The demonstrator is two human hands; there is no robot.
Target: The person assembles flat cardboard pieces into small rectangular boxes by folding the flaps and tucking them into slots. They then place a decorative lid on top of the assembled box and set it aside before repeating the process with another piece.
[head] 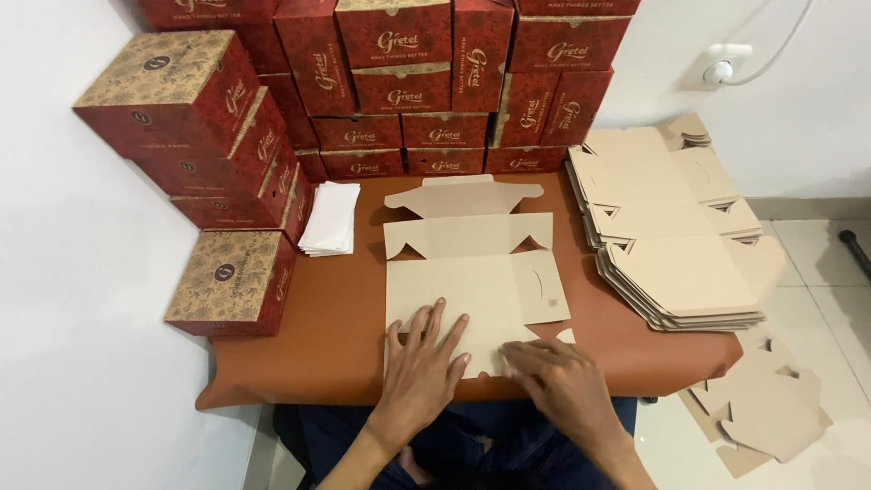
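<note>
1. Left hand (pixel 422 363) and right hand (pixel 553 377), both open, press flat blank (pixel 472 286) at desk (pixel 318 336) centre.
2. Risk: uneven pressure may skew the crease; blank could slide toward stack (pixel 671 227).

White walls (pixel 54 272), pale tiled floor (pixel 817 263), a brown-topped table (pixel 327 345).

1. Flat cardboard box blank (pixel 472 263): near edge hidden under the left hand (pixel 422 363) and right hand (pixel 553 372).
2. Both forearms: cut off by the bottom edge.
3. Stacked red boxes (pixel 426 82): top row cut off by the upper edge; rear rows hidden behind front ones.
4. Pile of flat blanks (pixel 671 227): lower sheets show edges only.
5. Loose blanks on the floor (pixel 762 408): partly hidden by the brown table (pixel 318 318).
6. Dark object (pixel 855 243): cut off at the right edge, kind unclear.
7. White paper stack (pixel 331 218): too small to tell what it is.
</note>
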